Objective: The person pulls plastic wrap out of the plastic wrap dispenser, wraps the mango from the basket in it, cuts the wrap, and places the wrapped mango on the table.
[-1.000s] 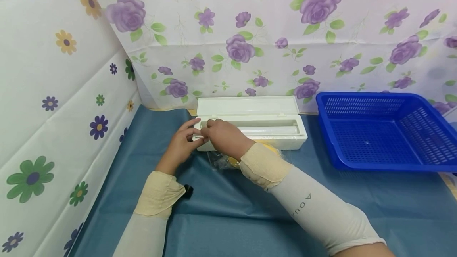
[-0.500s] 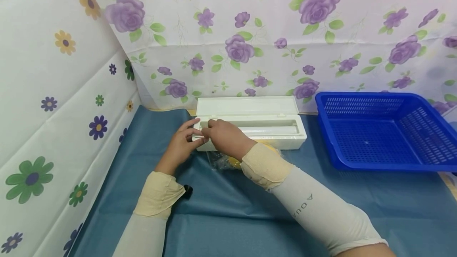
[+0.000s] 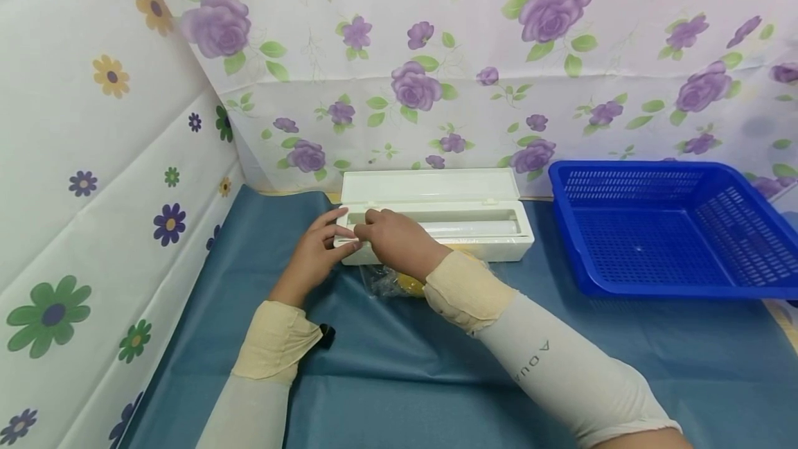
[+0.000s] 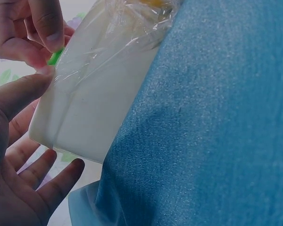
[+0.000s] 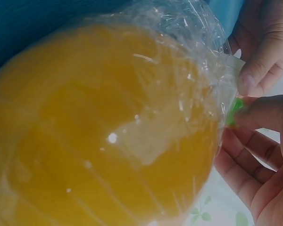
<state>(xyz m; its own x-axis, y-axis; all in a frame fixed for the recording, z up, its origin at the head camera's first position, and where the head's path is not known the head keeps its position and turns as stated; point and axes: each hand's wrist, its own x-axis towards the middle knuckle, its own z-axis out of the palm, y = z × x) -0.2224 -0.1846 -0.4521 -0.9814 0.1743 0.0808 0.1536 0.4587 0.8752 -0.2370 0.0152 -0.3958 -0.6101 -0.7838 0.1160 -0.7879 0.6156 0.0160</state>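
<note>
A white cling film dispenser box (image 3: pixel 505 252) stands at the back of the table, its lid raised, with a film roll (image 3: pixel 467 229) inside. My left hand (image 3: pixel 314 255) holds the box's left end, thumb at the front edge and the outer fingers spread beside the end. Close by, my right hand (image 3: pixel 402 244) reaches across and pinches a small green slide cutter (image 4: pixel 55 56) at the left of the front edge. Clear film (image 4: pixel 96 52) hangs over the box front. Under my right wrist lies a yellow rounded thing (image 5: pixel 108 127) covered by film; its kind cannot be told.
A blue plastic basket (image 3: pixel 642 248) stands to the right of the box. A dark blue-green cloth (image 3: pixel 386 400) covers the table. Flowered sheets (image 3: pixel 349 54) hang behind and on the left.
My right hand shifts very slightly to the right. The left hand, box and basket stay as they were, apart from a small drift of the head view.
</note>
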